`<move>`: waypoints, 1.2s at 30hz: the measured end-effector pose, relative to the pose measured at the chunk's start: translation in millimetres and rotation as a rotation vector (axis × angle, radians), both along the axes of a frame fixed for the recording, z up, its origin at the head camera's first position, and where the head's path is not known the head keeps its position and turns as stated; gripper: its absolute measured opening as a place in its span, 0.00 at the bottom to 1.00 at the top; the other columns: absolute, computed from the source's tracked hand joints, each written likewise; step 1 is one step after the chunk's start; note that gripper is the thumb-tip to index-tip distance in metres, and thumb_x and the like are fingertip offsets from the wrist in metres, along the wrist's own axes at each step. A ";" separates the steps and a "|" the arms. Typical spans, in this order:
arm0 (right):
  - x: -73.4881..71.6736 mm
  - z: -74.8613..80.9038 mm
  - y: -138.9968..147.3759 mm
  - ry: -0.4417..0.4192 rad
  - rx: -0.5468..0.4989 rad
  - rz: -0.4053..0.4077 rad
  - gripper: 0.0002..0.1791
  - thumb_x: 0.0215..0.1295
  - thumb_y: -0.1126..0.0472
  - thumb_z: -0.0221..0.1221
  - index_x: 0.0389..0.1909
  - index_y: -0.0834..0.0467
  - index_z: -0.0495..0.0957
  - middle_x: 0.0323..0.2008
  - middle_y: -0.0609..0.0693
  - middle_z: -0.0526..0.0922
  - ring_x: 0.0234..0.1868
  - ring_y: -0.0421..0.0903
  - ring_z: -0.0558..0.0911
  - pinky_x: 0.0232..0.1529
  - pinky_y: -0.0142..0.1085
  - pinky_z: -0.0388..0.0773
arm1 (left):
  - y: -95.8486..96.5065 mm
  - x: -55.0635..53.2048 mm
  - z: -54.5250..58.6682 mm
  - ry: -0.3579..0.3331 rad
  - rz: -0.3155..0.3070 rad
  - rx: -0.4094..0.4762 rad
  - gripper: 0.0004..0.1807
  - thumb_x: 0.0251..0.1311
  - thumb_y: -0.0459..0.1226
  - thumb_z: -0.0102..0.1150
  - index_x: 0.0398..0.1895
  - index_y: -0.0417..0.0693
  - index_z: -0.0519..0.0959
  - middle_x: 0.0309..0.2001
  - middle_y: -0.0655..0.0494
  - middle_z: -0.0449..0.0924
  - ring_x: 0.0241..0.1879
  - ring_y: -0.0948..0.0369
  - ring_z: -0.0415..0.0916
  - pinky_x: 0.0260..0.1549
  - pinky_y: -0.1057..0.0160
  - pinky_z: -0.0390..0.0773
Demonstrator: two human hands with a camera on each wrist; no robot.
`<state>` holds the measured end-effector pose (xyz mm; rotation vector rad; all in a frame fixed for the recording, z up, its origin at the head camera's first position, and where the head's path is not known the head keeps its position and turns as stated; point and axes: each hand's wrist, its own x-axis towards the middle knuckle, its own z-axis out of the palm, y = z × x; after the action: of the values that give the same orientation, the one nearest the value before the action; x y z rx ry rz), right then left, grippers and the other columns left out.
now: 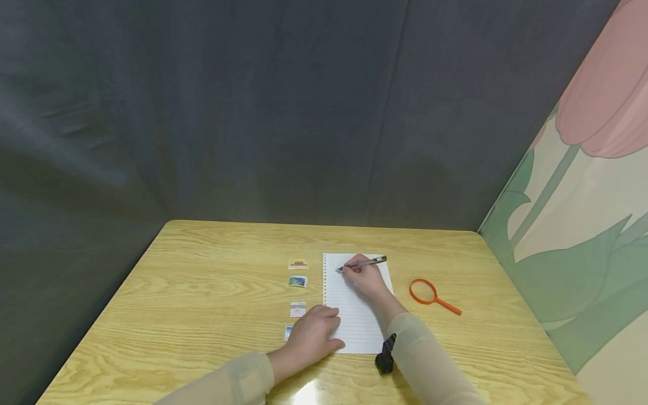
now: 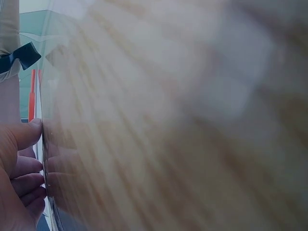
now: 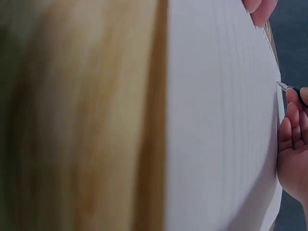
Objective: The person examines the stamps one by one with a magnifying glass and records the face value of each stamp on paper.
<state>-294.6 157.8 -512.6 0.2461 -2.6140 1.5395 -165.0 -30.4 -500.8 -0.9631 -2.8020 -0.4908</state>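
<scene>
A lined sheet of paper point(image 1: 356, 315) with punched holes down its left edge lies on the wooden table. My right hand point(image 1: 368, 280) pinches a pen point(image 1: 372, 262) over the upper part of the sheet. In the right wrist view the pen's tip point(image 3: 282, 85) meets the paper. My left hand point(image 1: 314, 333) rests flat on the lower left edge of the sheet, its fingers relaxed. Just left of the paper, several small stamp-like pictures stand in a column: a yellow and red one point(image 1: 298, 264), a blue-green one point(image 1: 298, 281), a pale one point(image 1: 298, 309) and a blue one point(image 1: 288, 333) partly hidden by my left hand.
An orange magnifying glass point(image 1: 441, 301) lies right of the paper, its handle pointing toward the near right. A black wrist camera point(image 1: 386, 355) is strapped by my right sleeve. Dark curtains point(image 1: 304, 112) hang behind the table point(image 1: 202, 292), and a flower-patterned panel point(image 1: 582, 225) stands at the right.
</scene>
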 end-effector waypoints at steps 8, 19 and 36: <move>1.0 2.3 -0.3 -0.004 0.029 0.022 0.03 0.58 0.69 0.64 0.32 0.62 0.80 0.23 0.46 0.77 0.24 0.42 0.72 0.26 0.29 0.68 | 0.3 0.7 1.8 -0.006 0.005 -0.011 0.24 0.52 0.51 0.73 0.47 0.45 0.85 0.57 0.52 0.80 0.58 0.56 0.75 0.58 0.62 0.75; 1.2 1.3 1.2 -0.039 -0.002 0.015 0.03 0.56 0.69 0.63 0.30 0.63 0.78 0.24 0.47 0.80 0.25 0.41 0.73 0.25 0.28 0.69 | 0.8 0.7 2.1 0.008 0.008 -0.005 0.23 0.51 0.50 0.74 0.46 0.45 0.86 0.56 0.52 0.81 0.57 0.56 0.75 0.57 0.62 0.76; -1.3 -6.6 0.3 0.023 -0.012 -0.043 0.05 0.56 0.70 0.64 0.30 0.60 0.78 0.23 0.47 0.77 0.26 0.42 0.73 0.27 0.29 0.69 | 0.2 -0.1 -1.9 0.020 0.003 -0.002 0.23 0.51 0.51 0.74 0.46 0.46 0.86 0.56 0.52 0.81 0.57 0.56 0.75 0.58 0.63 0.75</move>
<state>-295.8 158.0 -519.3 0.2033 -2.5742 1.5291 -165.1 -30.2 -502.7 -0.9587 -2.7863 -0.4753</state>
